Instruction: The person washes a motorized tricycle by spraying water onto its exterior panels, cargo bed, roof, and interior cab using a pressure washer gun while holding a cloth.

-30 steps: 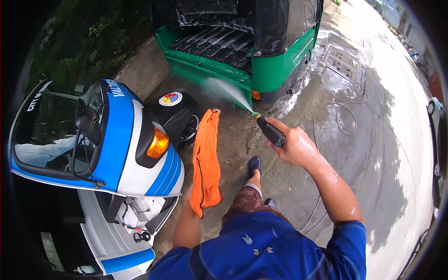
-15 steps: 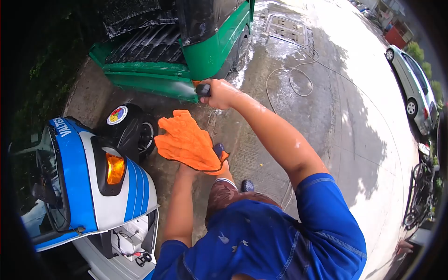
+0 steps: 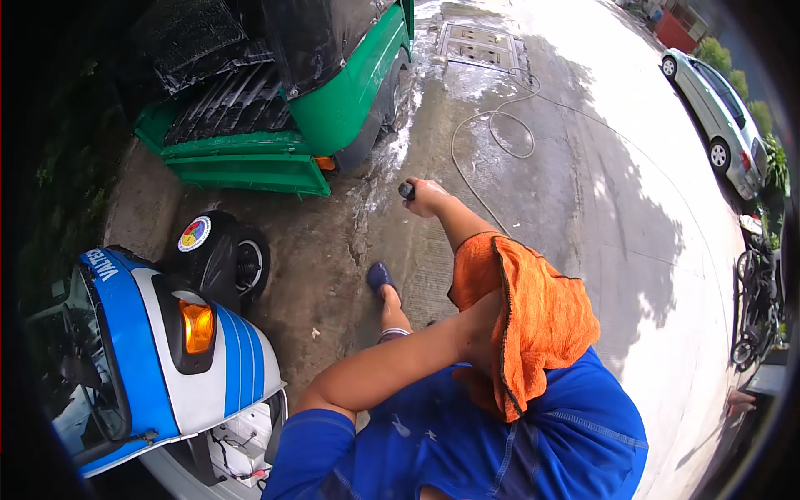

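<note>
My right hand [image 3: 428, 198] is closed around a black spray nozzle [image 3: 407, 191], held out over the wet concrete; no spray shows from it. My left arm reaches across my chest. An orange microfibre cloth [image 3: 546, 321] hangs over my left hand [image 3: 482, 329] and wraps against my right forearm and upper arm. The cloth hides most of that hand's fingers. Beyond the nozzle, to the left, stands a green vehicle [image 3: 337, 125] with its rear flap lowered and foam on its black ribbed bed.
A blue and white vehicle [image 3: 137, 333] stands close on my left, beside a black-covered wheel [image 3: 204, 250]. A thin hose [image 3: 454, 154] loops over the ground near a drain cover [image 3: 482, 46]. A silver car [image 3: 717, 112] and motorcycles [image 3: 754, 304] line the right side.
My left hand has swung the orange cloth rightward onto my right arm. My right hand has moved right, away from the green flap, and its spray has stopped. The view has shifted.
</note>
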The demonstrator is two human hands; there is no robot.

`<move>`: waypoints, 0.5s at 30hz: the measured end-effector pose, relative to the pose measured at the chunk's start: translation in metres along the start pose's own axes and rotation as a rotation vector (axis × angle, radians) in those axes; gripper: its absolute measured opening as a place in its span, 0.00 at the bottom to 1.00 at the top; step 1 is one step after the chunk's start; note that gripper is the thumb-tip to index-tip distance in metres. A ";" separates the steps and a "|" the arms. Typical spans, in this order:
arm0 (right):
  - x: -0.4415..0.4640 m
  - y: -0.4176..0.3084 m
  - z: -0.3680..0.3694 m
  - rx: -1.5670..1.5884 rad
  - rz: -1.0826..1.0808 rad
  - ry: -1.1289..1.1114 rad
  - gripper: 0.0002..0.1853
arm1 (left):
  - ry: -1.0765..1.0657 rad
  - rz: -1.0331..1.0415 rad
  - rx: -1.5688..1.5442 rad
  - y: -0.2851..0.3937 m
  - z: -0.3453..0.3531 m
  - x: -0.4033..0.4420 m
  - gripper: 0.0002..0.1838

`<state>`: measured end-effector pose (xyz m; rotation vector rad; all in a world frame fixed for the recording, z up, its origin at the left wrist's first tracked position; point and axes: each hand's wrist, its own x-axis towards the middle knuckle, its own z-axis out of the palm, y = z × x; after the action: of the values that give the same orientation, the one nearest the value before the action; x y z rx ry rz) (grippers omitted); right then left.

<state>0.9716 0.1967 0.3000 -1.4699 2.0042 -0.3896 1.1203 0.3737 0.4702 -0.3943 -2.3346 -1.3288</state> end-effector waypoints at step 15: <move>-0.139 -0.121 -0.199 -0.038 -0.315 0.268 0.31 | 1.070 -0.224 -0.671 -0.011 -0.075 -0.241 0.34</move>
<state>0.9635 0.2618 0.5629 -1.8461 1.9879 -0.7173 1.3419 0.2950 0.3771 0.3556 -1.0496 -1.7922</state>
